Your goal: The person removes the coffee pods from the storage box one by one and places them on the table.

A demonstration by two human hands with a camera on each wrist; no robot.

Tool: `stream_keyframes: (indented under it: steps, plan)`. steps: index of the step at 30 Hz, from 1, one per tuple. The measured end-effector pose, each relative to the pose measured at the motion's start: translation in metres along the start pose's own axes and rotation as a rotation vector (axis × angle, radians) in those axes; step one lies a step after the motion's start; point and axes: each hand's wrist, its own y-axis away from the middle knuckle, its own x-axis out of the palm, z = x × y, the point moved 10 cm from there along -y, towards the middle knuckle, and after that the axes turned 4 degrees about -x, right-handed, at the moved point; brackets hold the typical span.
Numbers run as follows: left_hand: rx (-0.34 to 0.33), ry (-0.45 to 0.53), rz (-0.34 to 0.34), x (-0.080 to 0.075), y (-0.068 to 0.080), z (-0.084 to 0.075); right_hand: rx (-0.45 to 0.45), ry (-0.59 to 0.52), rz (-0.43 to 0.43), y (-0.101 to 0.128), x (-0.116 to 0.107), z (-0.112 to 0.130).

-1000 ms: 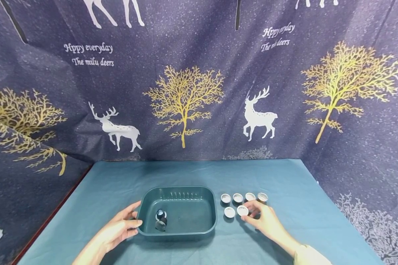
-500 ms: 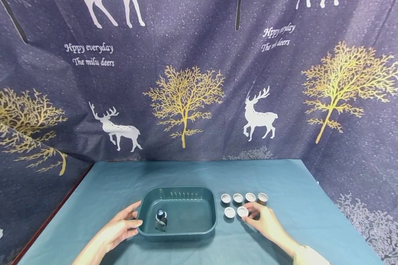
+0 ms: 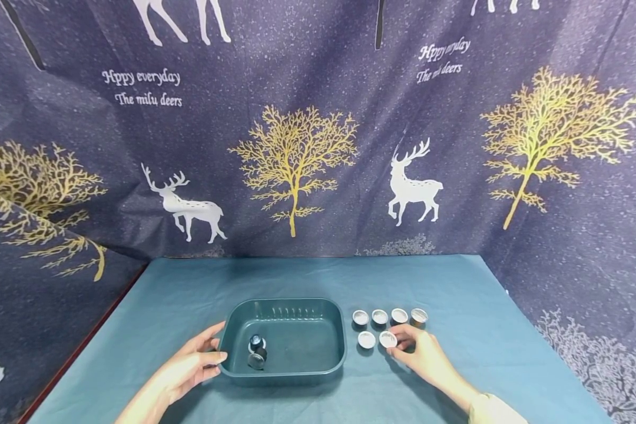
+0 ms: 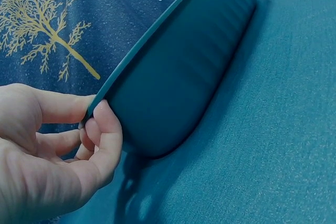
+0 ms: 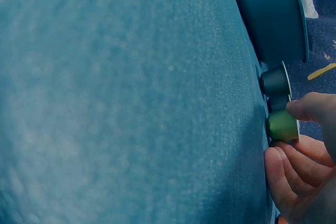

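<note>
A dark green tray point(image 3: 339, 330) sits mid-table with two capsules point(image 3: 257, 347) lying in its left part. My left hand point(image 3: 219, 344) grips the tray's left rim; in the left wrist view the thumb point(image 4: 105, 129) lies on the outer wall point(image 4: 178, 77) and the fingers curl over the edge. Right of the tray stand several foil-topped capsules in two rows point(image 3: 380, 317). My right hand point(image 3: 396, 343) pinches the front-right one, a green capsule point(image 5: 282, 124), between thumb and fingers. A dark teal capsule point(image 5: 275, 81) stands just beside it.
The teal tablecloth point(image 3: 429, 282) runs back to a dark blue curtain with deer and trees point(image 3: 297, 165), which also encloses both sides. The table's left edge point(image 3: 85, 347) shows a red-brown border. In the right wrist view the tray's end point(image 5: 273, 14) lies close beyond the capsules.
My right hand's fingers have drawn in slightly around the front-right capsule. The left hand, the tray and the other capsules have not moved.
</note>
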Motion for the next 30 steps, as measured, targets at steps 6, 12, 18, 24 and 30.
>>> stream_keyframes:
  steps: [6, 12, 18, 24, 30]
  plan:
    - [0.008, 0.004, 0.012, 0.0013, 0.0006, -0.0015, -0.003, 0.001, -0.002, 0.0003, -0.0007, -0.0009]
    - [0.008, -0.004, 0.007, 0.0009, 0.0009, -0.0012, 0.017, 0.008, -0.025, 0.0017, -0.0030, -0.0022]
    - [0.007, -0.010, -0.001, 0.0005, 0.0010, -0.0004, 0.015, 0.039, -0.039, 0.0033, -0.0042, -0.0018]
    - [0.006, -0.021, -0.011, -0.0003, 0.0010, -0.0001, 0.006, 0.045, -0.047, 0.0050, -0.0053, -0.0017]
    - [0.005, -0.018, -0.010, -0.0007, 0.0011, 0.0001, -0.019, 0.030, -0.062, 0.0056, -0.0063, -0.0011]
